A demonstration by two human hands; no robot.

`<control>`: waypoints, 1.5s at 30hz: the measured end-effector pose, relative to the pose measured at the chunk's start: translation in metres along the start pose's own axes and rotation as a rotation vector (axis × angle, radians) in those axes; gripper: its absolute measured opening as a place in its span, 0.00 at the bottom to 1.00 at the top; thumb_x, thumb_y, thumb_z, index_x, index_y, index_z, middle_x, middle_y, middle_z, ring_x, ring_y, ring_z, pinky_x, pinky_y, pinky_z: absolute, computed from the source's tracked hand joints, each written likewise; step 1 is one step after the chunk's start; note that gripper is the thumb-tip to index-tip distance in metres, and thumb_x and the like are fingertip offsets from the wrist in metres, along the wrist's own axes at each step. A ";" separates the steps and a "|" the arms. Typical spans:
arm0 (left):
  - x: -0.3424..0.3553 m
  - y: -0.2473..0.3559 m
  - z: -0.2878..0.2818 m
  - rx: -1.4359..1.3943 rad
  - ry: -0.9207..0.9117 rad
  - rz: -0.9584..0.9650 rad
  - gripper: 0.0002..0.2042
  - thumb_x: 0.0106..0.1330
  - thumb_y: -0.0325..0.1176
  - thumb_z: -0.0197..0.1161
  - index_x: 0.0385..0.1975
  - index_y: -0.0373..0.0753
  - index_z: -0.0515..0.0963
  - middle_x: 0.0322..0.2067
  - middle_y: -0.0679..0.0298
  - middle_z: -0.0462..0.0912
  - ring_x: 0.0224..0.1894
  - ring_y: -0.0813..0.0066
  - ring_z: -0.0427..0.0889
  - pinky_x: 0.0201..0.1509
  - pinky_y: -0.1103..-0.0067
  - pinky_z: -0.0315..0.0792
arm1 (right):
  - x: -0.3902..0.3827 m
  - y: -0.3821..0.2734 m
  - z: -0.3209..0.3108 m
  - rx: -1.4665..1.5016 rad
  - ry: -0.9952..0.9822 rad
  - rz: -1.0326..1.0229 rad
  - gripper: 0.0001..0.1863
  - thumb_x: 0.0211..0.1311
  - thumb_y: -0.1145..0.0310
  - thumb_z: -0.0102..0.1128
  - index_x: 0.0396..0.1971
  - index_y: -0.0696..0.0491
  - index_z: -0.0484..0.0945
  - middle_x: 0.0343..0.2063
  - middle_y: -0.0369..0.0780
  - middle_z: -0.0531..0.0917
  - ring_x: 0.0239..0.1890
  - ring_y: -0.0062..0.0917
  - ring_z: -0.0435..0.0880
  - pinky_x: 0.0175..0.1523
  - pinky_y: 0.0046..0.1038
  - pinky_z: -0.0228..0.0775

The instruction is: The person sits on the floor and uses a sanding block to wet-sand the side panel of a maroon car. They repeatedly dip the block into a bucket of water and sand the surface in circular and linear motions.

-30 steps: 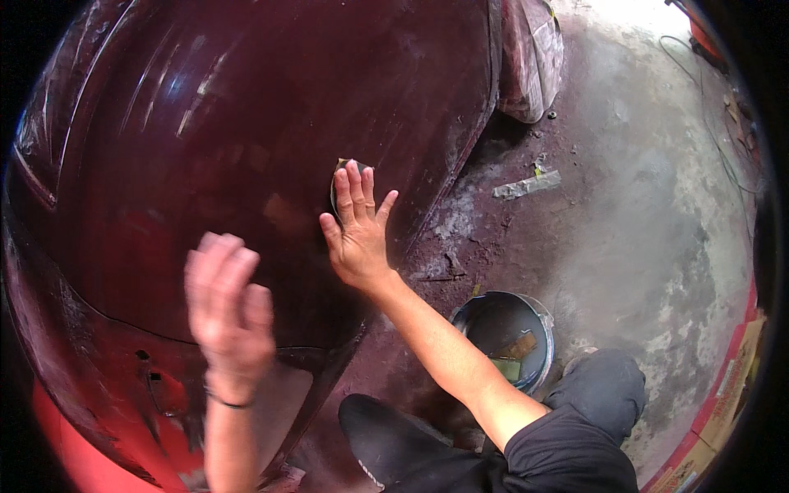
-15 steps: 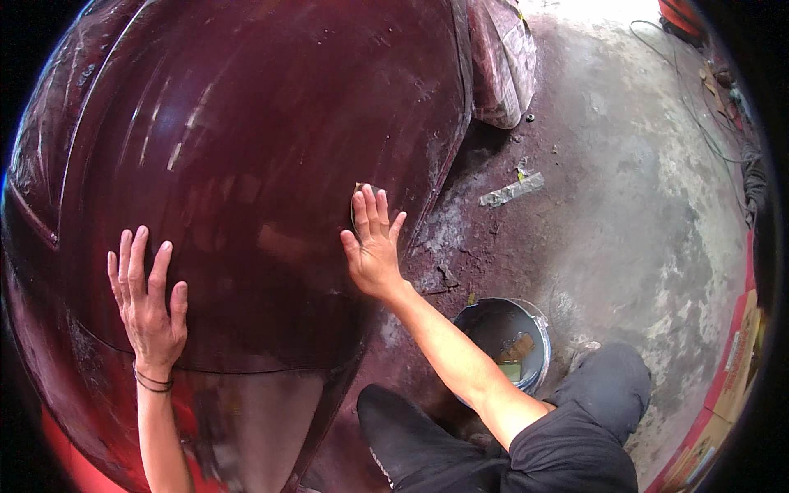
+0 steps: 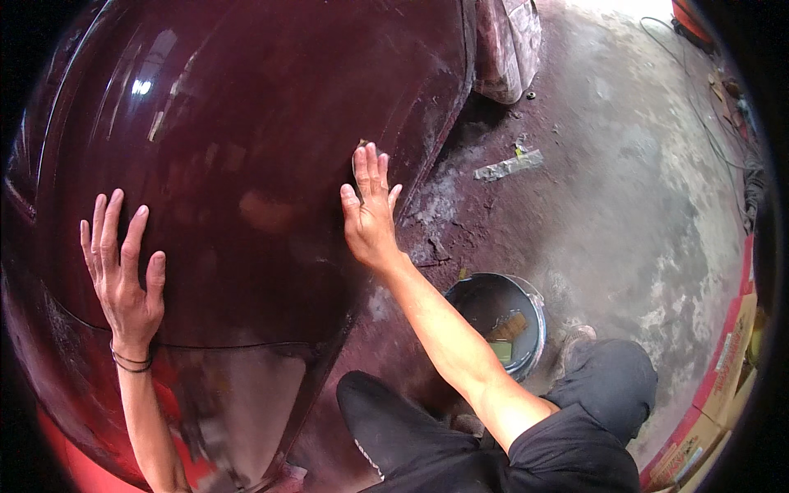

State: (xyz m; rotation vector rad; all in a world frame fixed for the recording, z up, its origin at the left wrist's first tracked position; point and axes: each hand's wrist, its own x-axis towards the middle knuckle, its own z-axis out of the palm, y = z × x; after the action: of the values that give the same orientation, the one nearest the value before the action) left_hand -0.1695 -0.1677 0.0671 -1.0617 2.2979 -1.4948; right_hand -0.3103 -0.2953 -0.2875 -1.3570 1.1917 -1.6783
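My left hand (image 3: pixel 123 279) rests with fingers spread on a dark maroon, glossy car panel (image 3: pixel 238 156), near its left side. Two thin dark bands circle that wrist. Over by the panel's right edge, my right hand (image 3: pixel 371 218) lies with fingers extended over a thin, dark sanding pad (image 3: pixel 356 164), pressing it against the surface. Only the pad's left edge and a brownish tip above the fingertips show; the palm and fingers hide the rest.
Below my right forearm stands a bucket (image 3: pixel 540 329) of murky liquid, with a brown block (image 3: pixel 508 327) and a pale green piece inside. A crumpled silver tape strip (image 3: pixel 508 166) lies on the stained floor. Cardboard boxes (image 3: pixel 727 361) line the right edge; plastic-like sheeting hangs beyond the panel.
The whole view has shifted, so the panel and bucket sit higher in it. My right hand has slid slightly farther away along the panel with the pad. My left hand stays spread on the panel.
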 end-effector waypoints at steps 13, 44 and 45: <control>-0.042 0.551 0.116 -1.510 -0.749 0.122 0.13 0.73 0.41 0.59 0.39 0.37 0.85 0.37 0.47 0.88 0.43 0.43 0.87 0.50 0.55 0.81 | 0.028 0.032 -0.185 0.617 0.546 0.165 0.36 0.81 0.61 0.47 0.81 0.62 0.50 0.82 0.45 0.55 0.83 0.30 0.51 0.84 0.32 0.39; 0.147 -0.028 0.028 0.157 -0.021 0.238 0.27 0.78 0.43 0.56 0.75 0.51 0.67 0.77 0.63 0.65 0.81 0.62 0.59 0.86 0.62 0.50 | -0.011 -0.095 0.029 -0.061 -0.005 -0.522 0.45 0.68 0.58 0.66 0.82 0.44 0.55 0.83 0.39 0.54 0.86 0.40 0.44 0.77 0.72 0.14; 0.145 -0.031 0.027 0.168 -0.029 0.247 0.27 0.78 0.43 0.56 0.75 0.51 0.67 0.77 0.63 0.64 0.81 0.62 0.59 0.86 0.63 0.50 | 0.019 -0.102 0.019 -0.050 0.059 -0.499 0.45 0.69 0.55 0.64 0.82 0.43 0.54 0.82 0.40 0.56 0.85 0.41 0.47 0.77 0.75 0.17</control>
State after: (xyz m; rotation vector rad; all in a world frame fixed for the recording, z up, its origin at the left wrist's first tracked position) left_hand -0.2457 -0.2896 0.1111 -0.7213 2.1470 -1.5291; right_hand -0.2916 -0.2803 -0.1850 -1.7507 0.9808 -2.0488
